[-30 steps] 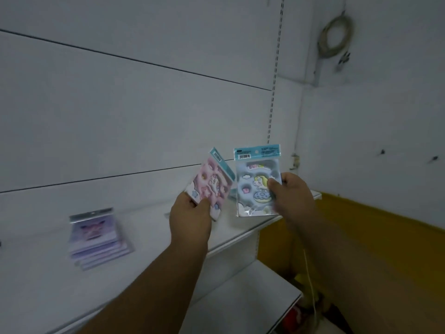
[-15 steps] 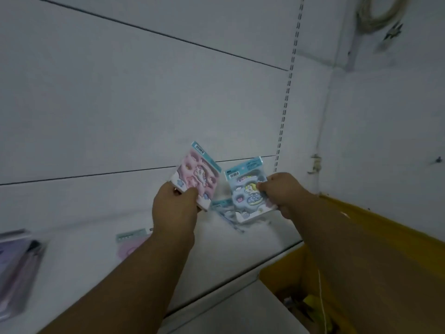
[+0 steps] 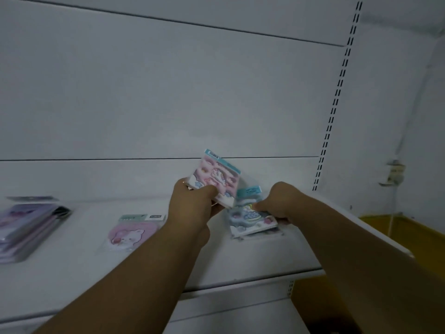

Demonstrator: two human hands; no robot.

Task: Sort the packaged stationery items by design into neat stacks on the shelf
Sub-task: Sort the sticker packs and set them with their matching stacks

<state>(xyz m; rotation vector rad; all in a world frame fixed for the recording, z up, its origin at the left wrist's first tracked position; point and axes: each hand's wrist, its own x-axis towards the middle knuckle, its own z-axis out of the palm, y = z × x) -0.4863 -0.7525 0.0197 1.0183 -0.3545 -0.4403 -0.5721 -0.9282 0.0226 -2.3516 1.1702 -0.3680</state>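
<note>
Left hand (image 3: 192, 203) pinches pink glossy-wrapped unicorn packet (image 3: 215, 180) aloft by lower corner; right hand (image 3: 280, 204) grips blue cloud-print packet (image 3: 250, 219) low over white shelf (image 3: 277, 251). Light, flat, slippery film (likely); pinch edges firmly.

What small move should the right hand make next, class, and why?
Probably release the blue pack: the right hand holds it low over another pack on the shelf, while the left hand holds a pink pack aloft.
</note>
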